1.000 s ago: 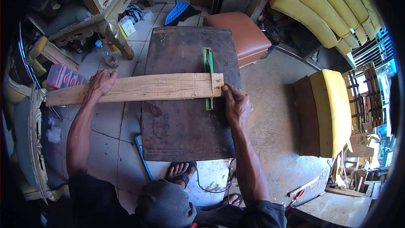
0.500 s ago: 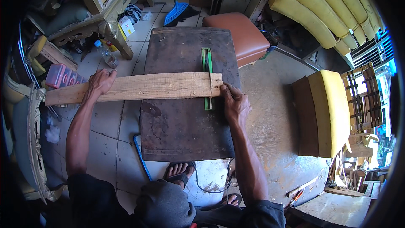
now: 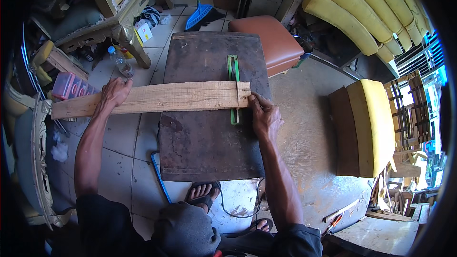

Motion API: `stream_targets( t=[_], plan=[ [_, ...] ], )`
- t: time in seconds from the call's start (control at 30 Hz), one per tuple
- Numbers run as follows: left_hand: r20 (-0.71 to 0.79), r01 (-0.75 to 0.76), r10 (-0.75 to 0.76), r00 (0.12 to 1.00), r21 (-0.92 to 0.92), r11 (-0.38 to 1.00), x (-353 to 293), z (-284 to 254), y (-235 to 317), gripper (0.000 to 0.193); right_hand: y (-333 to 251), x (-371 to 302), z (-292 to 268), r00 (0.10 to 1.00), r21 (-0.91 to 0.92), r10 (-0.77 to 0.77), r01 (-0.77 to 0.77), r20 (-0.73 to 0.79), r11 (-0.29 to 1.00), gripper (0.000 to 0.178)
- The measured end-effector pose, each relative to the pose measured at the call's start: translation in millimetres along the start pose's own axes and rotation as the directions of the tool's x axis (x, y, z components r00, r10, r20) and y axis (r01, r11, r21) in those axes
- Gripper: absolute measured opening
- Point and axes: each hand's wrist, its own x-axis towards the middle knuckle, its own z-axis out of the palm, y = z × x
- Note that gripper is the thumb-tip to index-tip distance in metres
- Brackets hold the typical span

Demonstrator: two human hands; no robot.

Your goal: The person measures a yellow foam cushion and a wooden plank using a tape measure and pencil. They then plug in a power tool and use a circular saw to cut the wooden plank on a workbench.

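A long pale wooden board [image 3: 176, 96] lies crosswise over a dark, worn worktop [image 3: 209, 150], its left part reaching out past the edge. My left hand [image 3: 115, 93] is closed over the board left of the worktop, fingers hooked across its far edge. My right hand [image 3: 265, 114] pinches the board's right end, thumb and fingers at the near corner. Under that end runs a narrow green-rimmed slot [image 3: 233, 66]. A thin upright strip like a saw blade shows in it, and a straight line crosses the board there. Whether that line is a cut or the blade, I cannot tell.
A brown padded stool [image 3: 266, 43] stands beyond the worktop at the right. Yellow cushions [image 3: 342, 14] are piled far right. A plastic bottle [image 3: 119, 61], a pink organizer box [image 3: 71, 85] and a carved chair frame [image 3: 128, 43] stand left. A cable [image 3: 238, 215] lies by my feet.
Almost nothing differs. The view has shifted very slightly, while both hands keep their hold on the board over the slot.
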Motion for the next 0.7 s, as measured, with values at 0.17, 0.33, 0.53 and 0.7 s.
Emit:
stream_targets(
  t=[0.17, 0.33, 0.53, 0.7],
  plan=[
    [0.027, -0.013, 0.013, 1.000, -0.001, 1.000, 9.5, 13.9, -14.6, 0.064, -3.6, -0.5, 1.0, 1.000, 0.013, -0.007, 0.007, -0.016, 1.000, 0.035],
    [0.109, -0.090, 0.093, 0.990, -0.036, 0.995, 13.2, 37.5, -23.1, 0.056, 0.4, 7.0, -7.7, 0.999, 0.106, 0.040, -0.038, -0.020, 0.994, 0.032],
    [-0.024, -0.307, 0.311, 0.950, 0.093, 0.947, 11.6, 96.3, -74.7, 0.039, 6.3, 12.3, -3.2, 0.981, 0.218, -0.048, 0.089, -0.186, 0.972, 0.041],
    [0.010, -0.182, 0.186, 0.982, -0.174, 0.968, -3.3, 93.3, -59.2, 0.046, -5.0, 4.9, -15.0, 0.992, 0.119, -0.084, 0.095, -0.099, 0.988, 0.053]
  ],
)
